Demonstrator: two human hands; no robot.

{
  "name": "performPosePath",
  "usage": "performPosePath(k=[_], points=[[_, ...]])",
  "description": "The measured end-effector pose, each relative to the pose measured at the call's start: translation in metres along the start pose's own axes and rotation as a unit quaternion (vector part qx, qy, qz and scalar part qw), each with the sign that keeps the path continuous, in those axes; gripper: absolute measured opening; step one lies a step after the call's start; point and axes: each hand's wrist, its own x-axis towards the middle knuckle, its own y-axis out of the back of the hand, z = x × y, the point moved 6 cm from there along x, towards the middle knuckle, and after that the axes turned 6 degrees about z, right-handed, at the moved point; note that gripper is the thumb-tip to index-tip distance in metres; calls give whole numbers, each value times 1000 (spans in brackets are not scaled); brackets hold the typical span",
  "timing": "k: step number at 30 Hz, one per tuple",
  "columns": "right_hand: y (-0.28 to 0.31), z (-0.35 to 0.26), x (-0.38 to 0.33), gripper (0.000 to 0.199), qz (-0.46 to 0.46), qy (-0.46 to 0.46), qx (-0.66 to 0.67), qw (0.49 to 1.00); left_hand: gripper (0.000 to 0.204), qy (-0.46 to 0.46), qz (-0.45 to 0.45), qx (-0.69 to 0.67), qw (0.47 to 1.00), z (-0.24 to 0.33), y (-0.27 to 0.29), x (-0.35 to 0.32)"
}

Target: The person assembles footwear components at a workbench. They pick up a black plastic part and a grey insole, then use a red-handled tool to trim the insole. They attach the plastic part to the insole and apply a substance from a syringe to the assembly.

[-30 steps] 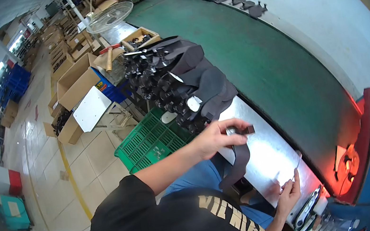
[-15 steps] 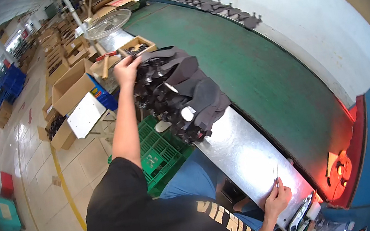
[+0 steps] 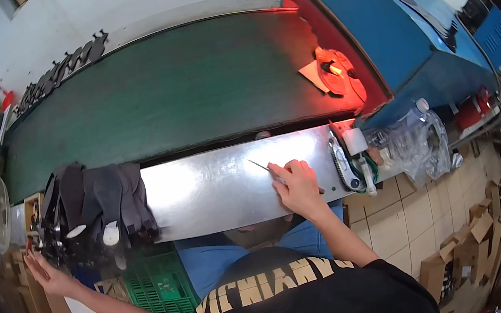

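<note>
Two hands in the head view: right hand [image 3: 299,189] pinching a thin tool [image 3: 257,165] over the tabletop [image 3: 211,198], left hand [image 3: 51,277] beside the dark pile [image 3: 101,195] – its grip I cannot tell. Best keep the tip clear while reaching. The tool's long axis slants, pointing left and forward.

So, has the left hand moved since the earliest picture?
Yes, leftward along the metal ledge: the left hand went from the bare stretch to the left end of the dark pile.
</note>
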Motion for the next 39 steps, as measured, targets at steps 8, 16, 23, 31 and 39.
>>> performPosePath(k=[8, 16, 23, 31, 39], points=[[7, -4, -3, 47, 38, 5, -13, 999, 34, 19, -465, -258, 847, 210, -106, -231], [17, 6, 8, 38, 9, -9, 43, 999, 12, 119, -583, -308, 742, 188, -155, -399], [14, 13, 30, 33, -57, -50, 30, 997, 11, 104, -595, -315, 732, 196, -146, -393], [12, 86, 147, 43, 3, -27, -124, 992, 11, 109, -602, -317, 725, 191, -147, -396], [-31, 167, 225, 66, -35, -21, -425, 904, 10, 119, -577, -329, 738, 189, -151, -396]])
